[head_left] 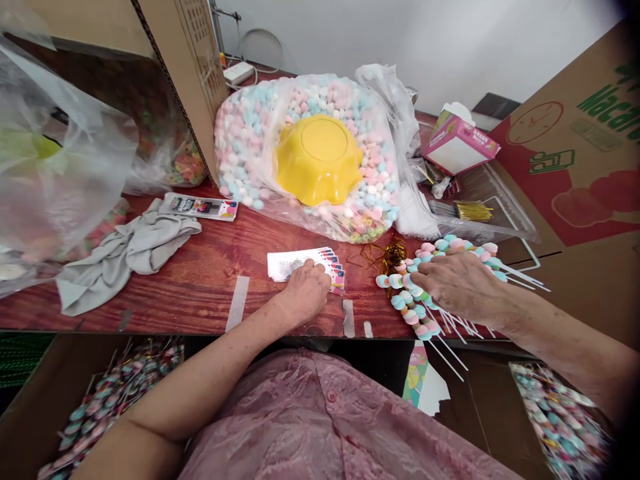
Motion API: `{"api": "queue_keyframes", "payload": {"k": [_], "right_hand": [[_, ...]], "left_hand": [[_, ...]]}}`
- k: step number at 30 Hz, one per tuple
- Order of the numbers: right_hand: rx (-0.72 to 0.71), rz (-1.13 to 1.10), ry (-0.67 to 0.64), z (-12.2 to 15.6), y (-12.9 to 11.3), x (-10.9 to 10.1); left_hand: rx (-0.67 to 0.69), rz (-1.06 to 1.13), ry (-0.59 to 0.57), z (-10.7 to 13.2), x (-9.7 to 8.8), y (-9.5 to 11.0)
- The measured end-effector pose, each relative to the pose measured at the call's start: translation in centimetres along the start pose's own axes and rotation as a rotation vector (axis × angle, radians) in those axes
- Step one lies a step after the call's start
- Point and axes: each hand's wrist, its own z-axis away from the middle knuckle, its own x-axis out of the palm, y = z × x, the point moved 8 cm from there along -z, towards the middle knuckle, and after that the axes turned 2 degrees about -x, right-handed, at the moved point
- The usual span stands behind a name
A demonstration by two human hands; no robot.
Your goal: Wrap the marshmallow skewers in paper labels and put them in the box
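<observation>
The left hand (307, 290) is curled, fingers bent down onto 1 fanned stack of printed packets (285, 264) near the middle — whether it pinches any can't be made out. The right hand (457, 283) lies over the marshmallow sticks (415, 311) at near right, fingers bent among them, its grip unclear. Just left of these sits a gold tangle (395, 251). Farther back — 1 upturned yellow bowl (320, 160) on a large marshmallow bag (245, 147); far left of the packets, a grey cloth (130, 257).
</observation>
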Motion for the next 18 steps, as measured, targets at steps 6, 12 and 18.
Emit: {"api": "queue_keyframes", "payload": {"k": [6,12,18], "right_hand": [[-0.096,-0.157,-0.267,-3.6,2.2,2.4],[-0.114,-0.217,-0.192,-5.0,2.0,2.1],[-0.083,-0.104,0.054,-1.7,0.6,0.2]], "left_hand": [[-0.045,-0.022,0.064,-0.3,-0.5,-0.5],[-0.027,-0.02,0.008,-0.4,-0.5,-0.6],[0.057,0.033,-0.046,0.0,-0.2,-0.5]]}}
